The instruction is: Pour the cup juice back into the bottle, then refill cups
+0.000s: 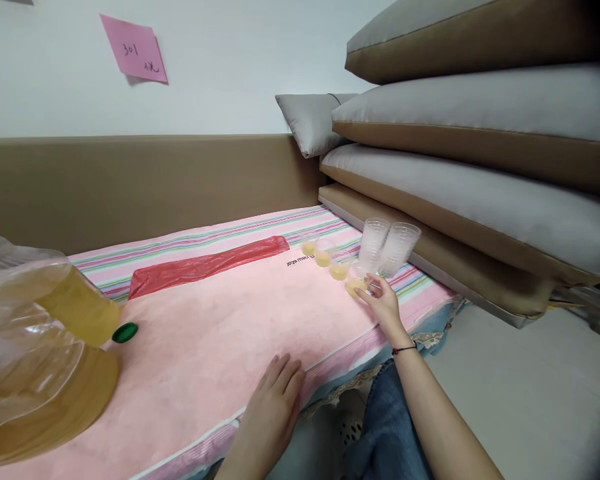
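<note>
My right hand (pixel 380 300) reaches to the far right of the pink towel (pixel 205 333), its fingers curled round a clear plastic cup (pixel 356 287) with a little yellow liquid in it. A row of similar cups (pixel 323 257) runs away from it toward the back, each with yellow liquid at the bottom. Just behind my right hand stand two stacks of clear cups (pixel 374 243), side by side. My left hand (pixel 283 380) lies flat on the towel's near edge, holding nothing.
Large clear jugs of yellow liquid (pixel 75 393) stand at the left, near a green cap (pixel 125 333). A red plastic bag (pixel 210 265) lies along the back of the towel. Stacked grey and brown cushions (pixel 460 167) rise at the right. A pink note (pixel 134 50) is on the wall.
</note>
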`<state>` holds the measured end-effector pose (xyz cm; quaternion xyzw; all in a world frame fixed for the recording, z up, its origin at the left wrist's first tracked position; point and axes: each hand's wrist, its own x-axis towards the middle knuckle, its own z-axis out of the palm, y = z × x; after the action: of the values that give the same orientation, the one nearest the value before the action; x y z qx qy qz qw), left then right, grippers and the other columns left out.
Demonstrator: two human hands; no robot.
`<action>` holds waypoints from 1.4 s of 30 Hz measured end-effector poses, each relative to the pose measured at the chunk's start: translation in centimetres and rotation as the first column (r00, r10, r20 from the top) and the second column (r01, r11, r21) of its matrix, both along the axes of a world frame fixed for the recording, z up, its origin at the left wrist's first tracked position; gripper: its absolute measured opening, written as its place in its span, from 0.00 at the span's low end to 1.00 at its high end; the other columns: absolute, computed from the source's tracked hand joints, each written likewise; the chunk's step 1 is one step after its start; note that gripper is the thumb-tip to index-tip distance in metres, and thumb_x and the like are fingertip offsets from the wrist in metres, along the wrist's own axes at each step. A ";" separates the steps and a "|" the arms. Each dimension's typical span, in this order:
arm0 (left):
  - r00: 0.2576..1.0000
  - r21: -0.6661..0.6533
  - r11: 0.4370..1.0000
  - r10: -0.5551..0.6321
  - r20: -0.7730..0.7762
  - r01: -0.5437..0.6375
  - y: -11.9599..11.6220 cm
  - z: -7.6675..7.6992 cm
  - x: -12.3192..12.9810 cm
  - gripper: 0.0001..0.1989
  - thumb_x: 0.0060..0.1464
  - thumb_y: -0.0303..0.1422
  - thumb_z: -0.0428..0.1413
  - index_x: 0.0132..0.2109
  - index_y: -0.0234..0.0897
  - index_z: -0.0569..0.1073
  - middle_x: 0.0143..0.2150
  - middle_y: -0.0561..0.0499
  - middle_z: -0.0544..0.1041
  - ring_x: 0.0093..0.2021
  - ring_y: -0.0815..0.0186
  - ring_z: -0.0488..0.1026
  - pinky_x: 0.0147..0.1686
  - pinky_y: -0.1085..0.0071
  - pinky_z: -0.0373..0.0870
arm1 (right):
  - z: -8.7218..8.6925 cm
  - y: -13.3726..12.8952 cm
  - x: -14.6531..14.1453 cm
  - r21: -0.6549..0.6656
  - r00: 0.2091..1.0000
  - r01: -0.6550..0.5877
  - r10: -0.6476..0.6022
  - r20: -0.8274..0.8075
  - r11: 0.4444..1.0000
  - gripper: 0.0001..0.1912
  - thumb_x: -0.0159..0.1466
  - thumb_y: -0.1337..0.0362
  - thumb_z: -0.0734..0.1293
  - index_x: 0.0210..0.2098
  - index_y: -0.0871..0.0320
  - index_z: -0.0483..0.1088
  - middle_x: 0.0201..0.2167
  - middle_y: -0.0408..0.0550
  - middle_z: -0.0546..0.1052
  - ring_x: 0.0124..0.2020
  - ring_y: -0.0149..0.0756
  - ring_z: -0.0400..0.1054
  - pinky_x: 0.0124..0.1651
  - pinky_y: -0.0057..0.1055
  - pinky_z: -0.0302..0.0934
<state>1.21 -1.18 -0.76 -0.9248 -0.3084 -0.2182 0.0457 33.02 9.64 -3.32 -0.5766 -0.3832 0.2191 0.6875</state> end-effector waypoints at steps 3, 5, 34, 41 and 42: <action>1.000 -0.006 1.000 0.003 0.004 -0.003 0.0 0.1 0.0 0.21 0.57 0.23 0.48 0.57 0.35 0.68 0.56 0.44 0.76 0.59 0.54 0.72 0.58 0.51 0.73 | 0.2 -0.3 0.0 0.022 0.999 0.021 -0.022 0.045 1.000 0.32 0.41 0.53 0.78 0.44 0.55 0.71 0.46 0.52 0.77 0.46 0.44 0.73 0.52 0.46 0.68; 1.000 0.000 1.000 -0.002 0.000 0.002 0.0 0.2 -0.1 0.21 0.58 0.23 0.48 0.57 0.35 0.69 0.57 0.43 0.76 0.59 0.54 0.72 0.57 0.52 0.73 | 0.5 -0.7 0.1 0.043 0.995 0.057 -0.061 0.084 0.997 0.30 0.45 0.52 0.77 0.45 0.56 0.71 0.47 0.53 0.77 0.48 0.44 0.73 0.53 0.46 0.67; 0.990 0.089 0.994 -0.068 0.121 0.058 -0.1 3.6 -0.7 0.16 0.58 0.21 0.48 0.52 0.35 0.70 0.43 0.45 0.79 0.46 0.59 0.77 0.53 0.52 0.76 | 11.2 0.6 7.2 0.114 -0.100 0.061 -0.108 0.989 0.992 0.12 0.65 0.69 0.63 0.29 0.57 0.78 0.34 0.51 0.78 0.38 0.42 0.63 0.37 0.38 0.50; 0.987 0.073 0.996 -0.053 0.153 0.043 -0.2 3.6 -0.9 0.17 0.58 0.21 0.48 0.52 0.37 0.70 0.43 0.47 0.79 0.46 0.60 0.77 0.56 0.52 0.73 | 12.2 0.0 6.8 0.162 -0.041 0.061 -0.160 0.986 0.985 0.12 0.65 0.68 0.63 0.30 0.56 0.78 0.34 0.51 0.79 0.38 0.42 0.64 0.37 0.38 0.53; 0.986 0.069 0.997 -0.046 0.161 0.035 -0.2 3.6 -1.0 0.16 0.58 0.21 0.48 0.52 0.37 0.70 0.43 0.47 0.79 0.46 0.60 0.76 0.56 0.52 0.73 | 12.6 -0.3 6.7 0.187 -0.038 0.059 -0.185 0.982 0.981 0.12 0.65 0.67 0.63 0.30 0.56 0.78 0.34 0.50 0.79 0.38 0.42 0.65 0.37 0.38 0.53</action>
<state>0.25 -1.40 2.85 -0.9080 -0.2850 -0.3036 0.0465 39.72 9.29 9.31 -0.5594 -0.7156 -0.3380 0.2466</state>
